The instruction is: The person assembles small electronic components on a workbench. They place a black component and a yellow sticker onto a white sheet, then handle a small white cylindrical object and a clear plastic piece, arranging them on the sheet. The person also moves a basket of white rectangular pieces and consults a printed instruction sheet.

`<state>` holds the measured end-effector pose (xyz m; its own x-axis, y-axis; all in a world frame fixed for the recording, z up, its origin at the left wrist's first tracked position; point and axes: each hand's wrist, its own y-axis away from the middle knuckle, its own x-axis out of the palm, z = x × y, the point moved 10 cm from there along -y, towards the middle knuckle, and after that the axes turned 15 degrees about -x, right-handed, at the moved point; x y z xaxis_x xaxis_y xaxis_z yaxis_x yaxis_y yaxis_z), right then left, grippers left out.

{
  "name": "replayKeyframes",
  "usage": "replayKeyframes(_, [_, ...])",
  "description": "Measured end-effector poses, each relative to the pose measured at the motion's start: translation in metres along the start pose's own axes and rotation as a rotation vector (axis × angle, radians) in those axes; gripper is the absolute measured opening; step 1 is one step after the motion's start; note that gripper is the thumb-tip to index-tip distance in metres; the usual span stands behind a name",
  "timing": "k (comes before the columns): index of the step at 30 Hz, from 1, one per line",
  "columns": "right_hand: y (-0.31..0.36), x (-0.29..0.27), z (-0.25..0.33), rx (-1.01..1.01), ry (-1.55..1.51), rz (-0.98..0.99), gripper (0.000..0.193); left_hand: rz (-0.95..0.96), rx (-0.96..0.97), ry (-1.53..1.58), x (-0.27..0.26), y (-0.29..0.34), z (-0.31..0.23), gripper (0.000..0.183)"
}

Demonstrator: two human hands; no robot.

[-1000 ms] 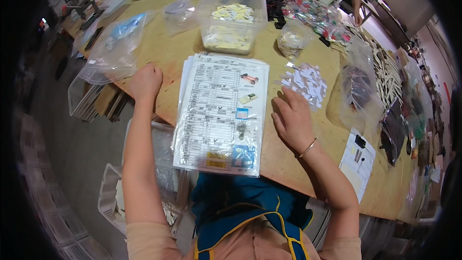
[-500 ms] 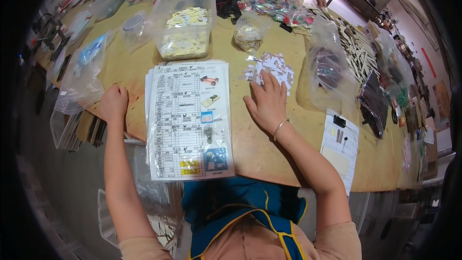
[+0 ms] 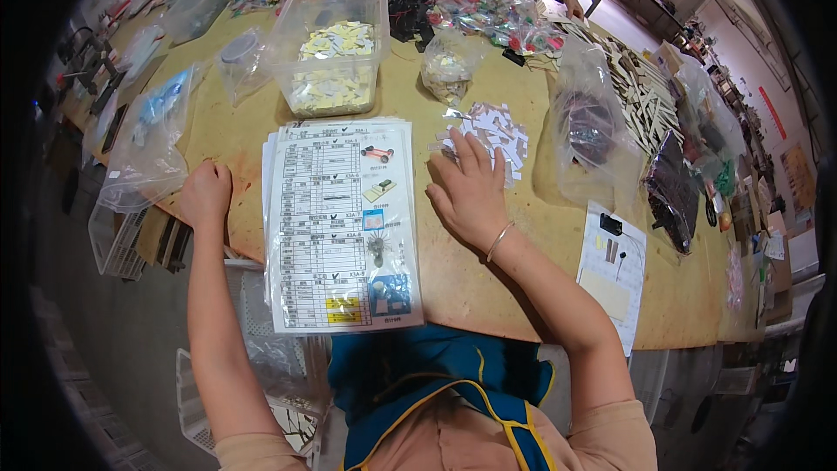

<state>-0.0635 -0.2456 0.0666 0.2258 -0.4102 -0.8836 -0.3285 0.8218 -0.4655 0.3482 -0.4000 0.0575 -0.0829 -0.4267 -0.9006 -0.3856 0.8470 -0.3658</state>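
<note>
My right hand (image 3: 473, 194) lies spread on the near left side of a loose pile of small white and greyish strips (image 3: 497, 133), its fingertips touching them. The left hand (image 3: 207, 196) rests as a fist on the table's left edge, beside a clear plastic bag (image 3: 148, 153); no object shows in it. Between my hands lies a stack of printed sheets in a clear sleeve (image 3: 342, 227), with tables and small product pictures. Beyond the sheets stands a clear plastic bin (image 3: 336, 98) holding many pale yellow and white pieces (image 3: 336, 44).
A knotted clear bag of pieces (image 3: 449, 70) sits behind the pile. To the right are a bag with dark contents (image 3: 593, 135), a heap of wooden strips (image 3: 645, 92) and a sheet with sample parts (image 3: 613, 266). Another person's hand (image 3: 574, 7) shows at the far right.
My right hand has slid a little left and toward me, at the pile's near left side. My left fist has stayed where it was.
</note>
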Motion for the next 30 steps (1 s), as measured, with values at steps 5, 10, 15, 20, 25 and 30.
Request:
replayKeyframes(5, [0.004,0.008,0.016,-0.015,-0.078,-0.033,0.018,-0.013,-0.014,0.011,0.004,-0.001,0.004,0.032])
replayKeyframes(10, [0.006,0.01,0.006,0.039,-0.068,-0.044,0.014,-0.037,0.056,0.22,0.003,-0.001,0.008,0.031])
replayKeyframes(15, [0.006,0.007,0.005,0.045,-0.015,-0.065,0.014,-0.034,-0.004,0.838,-0.04,0.037,0.05,0.034])
replayKeyframes(20, [0.0,0.002,0.015,-0.172,0.012,-0.18,0.013,-0.213,-0.19,0.681,-0.114,0.158,0.208,0.021])
replayKeyframes(25, [0.003,0.015,0.013,-0.22,-0.02,-0.086,0.025,-0.347,-0.742,0.086,-0.167,0.318,0.452,0.037])
replayKeyframes(30, [0.004,0.023,0.005,-0.235,-0.04,-0.053,0.023,0.002,-1.376,-0.24,-0.143,0.577,0.614,0.088])
